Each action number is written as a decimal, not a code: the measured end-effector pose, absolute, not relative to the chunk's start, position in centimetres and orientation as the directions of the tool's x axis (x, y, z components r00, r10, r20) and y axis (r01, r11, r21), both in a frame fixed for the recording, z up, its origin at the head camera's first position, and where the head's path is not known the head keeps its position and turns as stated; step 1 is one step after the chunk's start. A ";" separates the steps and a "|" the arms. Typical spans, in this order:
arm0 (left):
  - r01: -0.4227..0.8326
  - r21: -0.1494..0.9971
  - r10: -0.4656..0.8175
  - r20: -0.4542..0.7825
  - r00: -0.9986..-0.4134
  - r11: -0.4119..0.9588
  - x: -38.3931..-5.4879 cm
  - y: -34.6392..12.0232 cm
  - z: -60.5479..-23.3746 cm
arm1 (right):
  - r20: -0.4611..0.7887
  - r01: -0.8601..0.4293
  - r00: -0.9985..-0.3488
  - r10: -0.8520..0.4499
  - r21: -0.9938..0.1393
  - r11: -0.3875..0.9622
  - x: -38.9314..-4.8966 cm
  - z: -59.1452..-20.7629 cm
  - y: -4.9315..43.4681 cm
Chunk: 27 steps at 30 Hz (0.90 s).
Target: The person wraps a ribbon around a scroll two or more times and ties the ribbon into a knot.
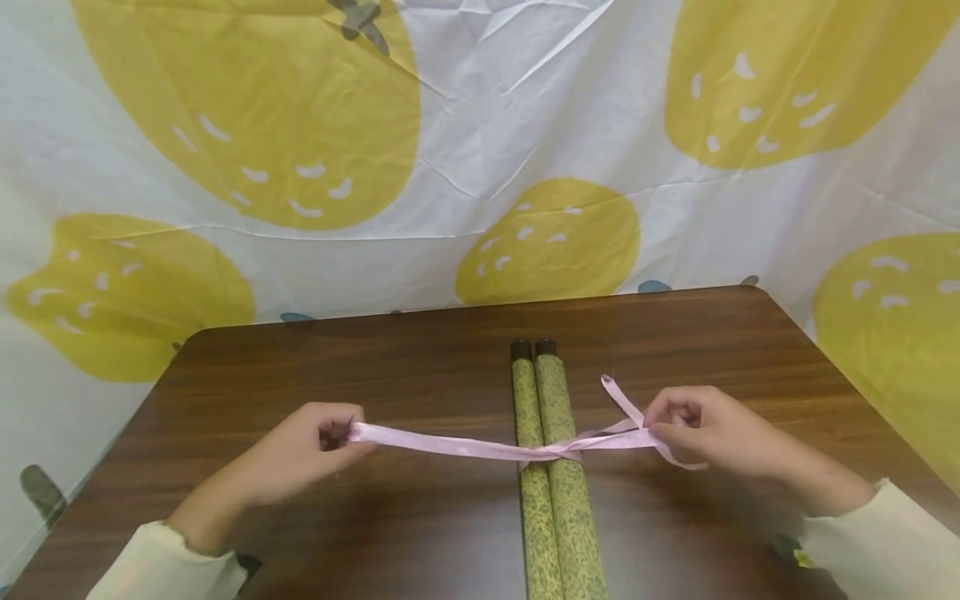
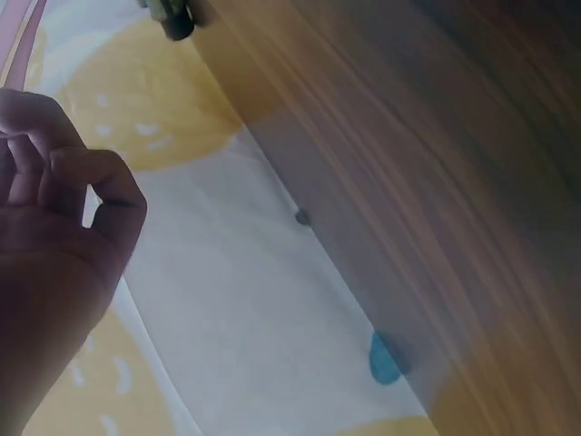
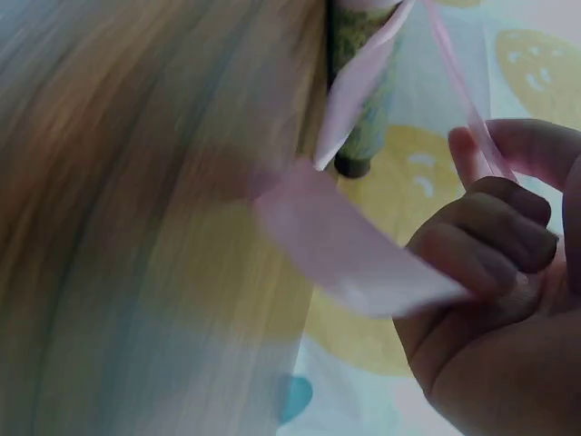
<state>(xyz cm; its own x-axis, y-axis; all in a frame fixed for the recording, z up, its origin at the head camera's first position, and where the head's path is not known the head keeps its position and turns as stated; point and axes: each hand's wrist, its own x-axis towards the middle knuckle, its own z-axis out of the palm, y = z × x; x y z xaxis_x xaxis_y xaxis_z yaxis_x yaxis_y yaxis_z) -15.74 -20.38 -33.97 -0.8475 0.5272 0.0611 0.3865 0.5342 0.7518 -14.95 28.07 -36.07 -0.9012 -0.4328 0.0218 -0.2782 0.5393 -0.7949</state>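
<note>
Two green patterned scrolls with dark end knobs lie side by side on the wooden table. A pink ribbon passes round them and crosses on top near their middle. To the left, my left hand pinches one ribbon end between thumb and fingers, and that length runs nearly straight to the crossing. My right hand pinches the other part on the right, with a loose tail standing up beside the fingers. In the right wrist view, a wide ribbon loop hangs from the right hand's curled fingers.
The dark wooden table has rounded far corners. Behind it hangs a white cloth printed with large yellow fruit, reaching down along the table's far and side edges.
</note>
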 end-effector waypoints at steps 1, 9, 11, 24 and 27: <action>0.368 0.759 0.513 0.052 -0.857 0.537 -15.7 -20.6 -33.9 | 0.009 -0.271 -0.905 -0.425 -0.783 0.561 -14.9 -36.0 28.4; 0.294 0.715 0.384 0.038 -0.922 0.635 -15.8 -22.8 -33.5 | -0.037 -0.251 -0.920 -0.391 -0.711 0.657 -14.1 -36.2 30.0; 0.288 0.686 0.355 0.045 -0.934 0.668 -15.8 -23.4 -33.6 | -0.024 -0.263 -0.920 -0.391 -0.703 0.661 -14.0 -36.3 30.3; 0.100 0.637 0.159 -0.036 -0.987 0.765 -16.1 -27.7 -34.2 | 0.054 -0.324 -0.927 -0.372 -0.620 0.715 -13.6 -36.9 32.0; 0.085 0.593 0.130 -0.034 -0.991 0.801 -16.1 -28.6 -34.3 | 0.051 -0.320 -0.927 -0.371 -0.623 0.714 -13.5 -36.9 32.3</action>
<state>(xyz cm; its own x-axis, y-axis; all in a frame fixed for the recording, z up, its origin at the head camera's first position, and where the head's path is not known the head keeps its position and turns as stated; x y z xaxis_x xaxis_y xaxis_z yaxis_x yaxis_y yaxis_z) -16.05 -28.63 -34.26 -0.9909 0.1300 -0.0340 0.0848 0.8010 0.5926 -13.50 32.32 -36.88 -0.9272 -0.3711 0.0510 -0.3199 0.7138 -0.6230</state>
